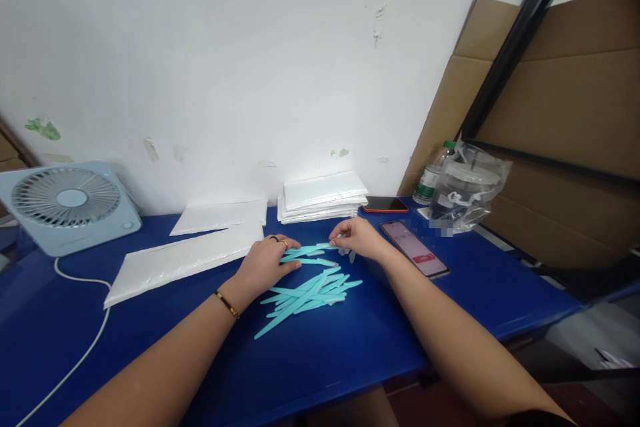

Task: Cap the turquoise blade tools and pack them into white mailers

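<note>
1. Fingers (294, 246) of the left hand (265, 261) arch over the left ends of a small group of turquoise sticks (315, 261), thumb apart from the rest; whether they squeeze or merely steady, I cannot tell from my feed
2. Across from it, the right hand (356, 237) has its fingertips together at the right end of one stick, which I read as a light pinch; pale translucent pieces (352, 257) show just beneath, too small for me to identify
3. That group lies near the centre of the frame on the blue desk (385, 340), with a looser pile (300, 301) of the same sticks just below it, crossing at many angles
4. I judge each stick very light and fairly stiff, thin plastic by its look, likely to skid or spin on the smooth desk if nudged
5. Slick faces call for a gentle pinch across the narrow edges near the middle; I would avoid the tapered tips, which seem easiest to snap, and the pale ends on some, in case they are sharp
6. Crossed sticks could drag their neighbours, so I would take a top one by an end standing clear, like the long one pointing lower left
</note>
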`<state>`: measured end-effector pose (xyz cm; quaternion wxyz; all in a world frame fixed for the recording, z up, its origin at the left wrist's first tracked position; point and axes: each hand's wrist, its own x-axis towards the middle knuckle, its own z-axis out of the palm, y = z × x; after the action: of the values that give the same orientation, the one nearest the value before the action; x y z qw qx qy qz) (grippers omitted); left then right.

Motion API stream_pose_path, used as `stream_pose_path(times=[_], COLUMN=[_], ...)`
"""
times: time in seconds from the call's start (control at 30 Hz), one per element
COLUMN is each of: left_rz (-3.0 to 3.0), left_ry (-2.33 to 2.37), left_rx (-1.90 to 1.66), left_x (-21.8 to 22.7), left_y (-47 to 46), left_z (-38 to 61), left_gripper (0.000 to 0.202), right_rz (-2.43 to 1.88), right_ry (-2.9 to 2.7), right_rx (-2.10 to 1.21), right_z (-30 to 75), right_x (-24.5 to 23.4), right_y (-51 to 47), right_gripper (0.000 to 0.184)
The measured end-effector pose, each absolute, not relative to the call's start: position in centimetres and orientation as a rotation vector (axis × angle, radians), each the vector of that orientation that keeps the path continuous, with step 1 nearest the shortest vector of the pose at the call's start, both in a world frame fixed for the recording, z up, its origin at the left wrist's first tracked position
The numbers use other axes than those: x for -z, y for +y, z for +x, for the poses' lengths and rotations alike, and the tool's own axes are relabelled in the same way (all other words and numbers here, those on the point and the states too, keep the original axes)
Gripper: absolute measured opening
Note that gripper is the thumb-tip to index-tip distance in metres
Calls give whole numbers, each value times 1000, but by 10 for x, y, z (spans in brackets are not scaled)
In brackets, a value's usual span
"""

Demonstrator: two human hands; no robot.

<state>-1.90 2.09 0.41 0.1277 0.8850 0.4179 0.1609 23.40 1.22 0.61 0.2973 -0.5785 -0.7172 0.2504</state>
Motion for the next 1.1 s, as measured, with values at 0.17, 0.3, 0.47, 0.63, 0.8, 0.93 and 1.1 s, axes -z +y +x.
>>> stream_pose_path(times=[0.17, 0.3, 0.47, 0.63, 0.8, 0.93, 1.1], left_rz=[2587, 2585, 2475, 2385, 2395, 2375, 2389], left_ry=[1356, 1351, 1098, 1159, 1220, 1249, 1241], left_rx=[-499, -584, -348, -241, -290, -323, -301], left_x=[0, -5, -10, -9, -7, -3, -1], left_y=[26, 17, -3, -6, -4, -2, 1], left_z=[-13, -9, -4, 0, -3, -5, -3], left_gripper=[29, 28, 24, 18, 21, 23, 17], right_rz=[-1595, -1647, -1644, -1568, -1532, -1561, -1503], right_ry=[-2101, -2329, -2400, -2417, -2446, -2393, -2384], right_rx=[-573, -508, -509, -600, -723, -739, -747], right_z=[258, 264, 252, 247, 248, 249, 247], right_x=[-23, -28, -29, -33, -34, -32, -26], right_y=[4, -2, -5, -9, -10, -8, -5], right_gripper=[14, 17, 14, 15, 11, 12, 15])
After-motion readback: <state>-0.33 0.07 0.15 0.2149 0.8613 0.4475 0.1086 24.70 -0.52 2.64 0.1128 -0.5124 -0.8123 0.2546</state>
